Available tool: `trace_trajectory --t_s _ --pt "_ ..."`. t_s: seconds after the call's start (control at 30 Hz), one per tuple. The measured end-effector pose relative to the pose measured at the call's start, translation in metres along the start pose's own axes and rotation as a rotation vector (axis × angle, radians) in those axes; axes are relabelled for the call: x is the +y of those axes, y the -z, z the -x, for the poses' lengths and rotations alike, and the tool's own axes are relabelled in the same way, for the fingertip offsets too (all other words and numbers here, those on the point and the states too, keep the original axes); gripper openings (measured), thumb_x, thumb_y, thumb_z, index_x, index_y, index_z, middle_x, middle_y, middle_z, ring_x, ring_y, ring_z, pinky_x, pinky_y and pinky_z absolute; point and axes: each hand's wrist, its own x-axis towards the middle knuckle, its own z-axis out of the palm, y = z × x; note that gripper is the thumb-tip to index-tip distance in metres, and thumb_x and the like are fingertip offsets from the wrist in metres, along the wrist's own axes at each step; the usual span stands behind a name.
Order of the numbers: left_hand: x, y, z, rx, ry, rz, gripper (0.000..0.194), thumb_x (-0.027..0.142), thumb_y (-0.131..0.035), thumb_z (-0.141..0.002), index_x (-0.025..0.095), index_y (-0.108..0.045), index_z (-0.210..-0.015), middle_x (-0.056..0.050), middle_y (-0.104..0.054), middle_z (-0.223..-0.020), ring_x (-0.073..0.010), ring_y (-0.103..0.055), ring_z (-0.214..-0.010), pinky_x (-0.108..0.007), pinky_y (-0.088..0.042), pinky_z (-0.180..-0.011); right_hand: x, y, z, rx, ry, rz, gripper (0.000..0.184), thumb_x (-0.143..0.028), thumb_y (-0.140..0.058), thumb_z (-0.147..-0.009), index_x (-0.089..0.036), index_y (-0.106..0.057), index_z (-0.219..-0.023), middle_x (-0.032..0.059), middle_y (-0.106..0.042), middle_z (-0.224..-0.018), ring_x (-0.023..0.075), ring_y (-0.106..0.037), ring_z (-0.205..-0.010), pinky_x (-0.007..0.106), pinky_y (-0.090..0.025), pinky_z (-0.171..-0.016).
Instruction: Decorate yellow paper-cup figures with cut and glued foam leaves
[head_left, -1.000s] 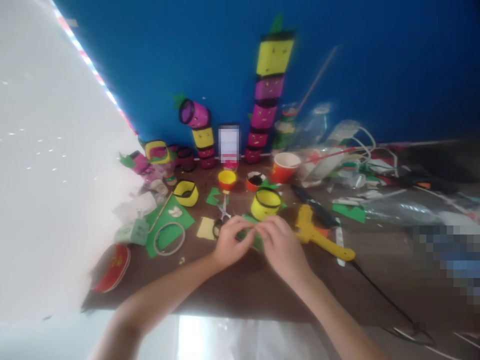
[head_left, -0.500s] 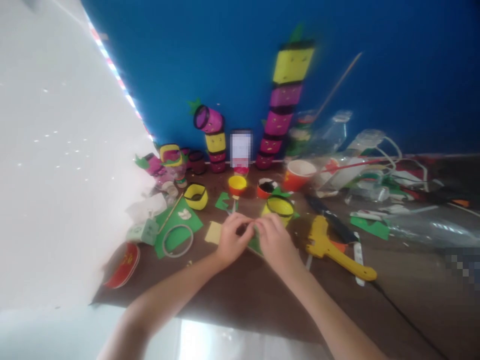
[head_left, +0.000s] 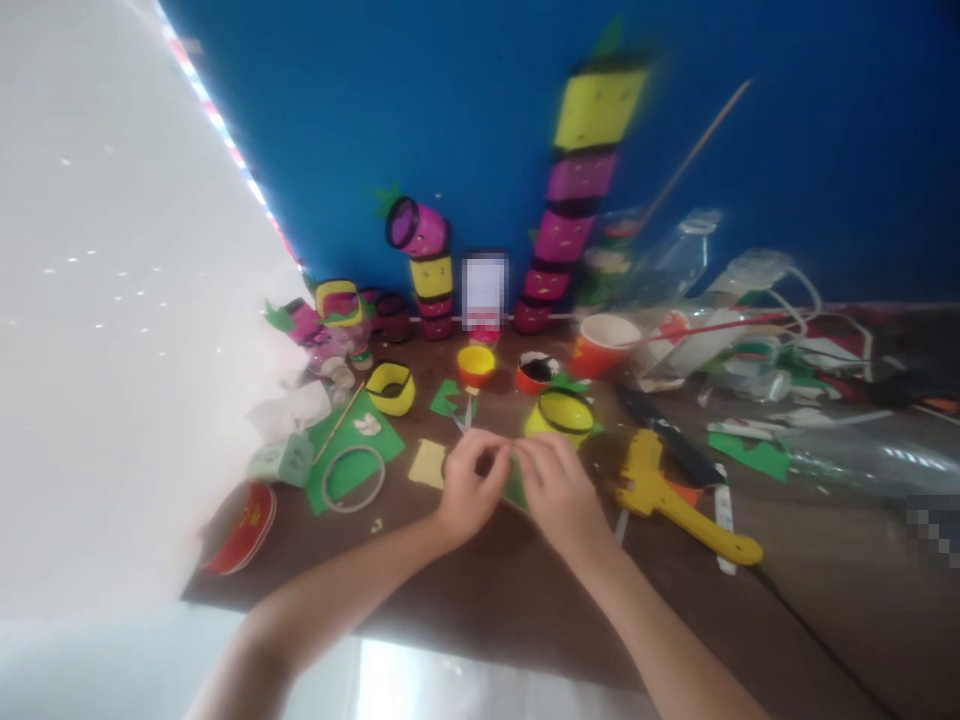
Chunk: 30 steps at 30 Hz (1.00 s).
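Note:
My left hand [head_left: 471, 492] and my right hand [head_left: 559, 490] meet fingertip to fingertip over the brown table, both pinched closed. Whatever lies between the fingertips is too small and blurred to name. Under the hands a bit of green paper [head_left: 516, 489] shows. Just beyond the left fingers, scissor blades [head_left: 466, 414] stick out, the handles hidden by the hand. A yellow ring-shaped cup piece with a black rim [head_left: 559, 418] sits right behind my right hand. To the left lies a pale yellow paper square [head_left: 425, 464].
A yellow glue gun [head_left: 660, 490] with a black cord lies at the right, near a utility knife [head_left: 724, 520]. Clear plastic bottles [head_left: 847, 460] crowd the far right. Green paper [head_left: 390, 435] and a tape ring [head_left: 352, 480] lie left. Decorated cup stacks [head_left: 574, 180] stand against the blue wall.
The camera view has shifted a little, so the objects on the right sit farther right. Both hands stay pinched together at nearly the same place, with the fingers shifting slightly.

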Motion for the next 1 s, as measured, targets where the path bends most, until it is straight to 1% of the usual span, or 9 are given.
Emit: trace_trajectory --t_s 0.17,0.33,0.53,0.77,1.0 --pt "0.0005 -0.0001 0.0017 -0.006 -0.001 -0.015 0.013 0.024 -0.05 -0.085 0.017 -0.059 -0.079 -0.004 -0.059 -0.077 -0.0142 -0.055 -0.076 -0.026 -0.044 -0.069 -0.0018 0.0013 -0.0012 0.004 0.006 -0.004 0.017 -0.014 -0.041 -0.09 -0.02 -0.056 -0.097 0.0075 -0.059 -0.085 0.0177 -0.061 -0.08 0.028 -0.049 -0.072" --pt "0.0003 0.0008 0.0012 -0.026 -0.034 -0.036 0.011 0.021 -0.049 -0.085 0.017 -0.057 -0.079 -0.003 -0.057 -0.077 -0.0135 -0.053 -0.075 -0.026 -0.043 -0.07 -0.0028 0.0008 -0.001 0.019 0.02 -0.02 0.016 -0.012 -0.043 -0.089 -0.019 -0.055 -0.096 0.0074 -0.058 -0.084 0.0175 -0.06 -0.08 0.028 -0.049 -0.072" --pt "-0.0045 -0.0013 0.0012 -0.059 -0.041 -0.078 0.009 0.02 -0.048 -0.085 0.017 -0.054 -0.079 -0.002 -0.055 -0.078 -0.0134 -0.052 -0.076 -0.026 -0.042 -0.071 -0.0015 -0.0019 0.0013 -0.008 0.015 -0.03 0.018 -0.011 -0.041 -0.089 -0.02 -0.055 -0.095 0.007 -0.058 -0.084 0.0177 -0.059 -0.08 0.029 -0.049 -0.072" --pt "-0.0076 -0.0047 0.0012 -0.05 -0.058 -0.07 0.009 0.018 -0.045 -0.086 0.017 -0.052 -0.081 -0.002 -0.053 -0.079 -0.013 -0.051 -0.076 -0.025 -0.041 -0.071 -0.0017 -0.0042 0.0005 0.032 0.013 -0.015 0.016 -0.011 -0.042 -0.088 -0.018 -0.056 -0.094 0.0075 -0.059 -0.084 0.0177 -0.059 -0.082 0.029 -0.049 -0.076" --pt "-0.0085 -0.005 0.0021 -0.029 -0.063 -0.079 0.009 0.018 -0.046 -0.086 0.017 -0.054 -0.082 -0.002 -0.056 -0.079 -0.0131 -0.052 -0.077 -0.025 -0.041 -0.072 0.0004 -0.0045 0.0001 0.051 0.008 -0.077 0.016 -0.012 -0.043 -0.089 -0.016 -0.057 -0.095 0.0067 -0.058 -0.083 0.0157 -0.059 -0.08 0.026 -0.048 -0.076"
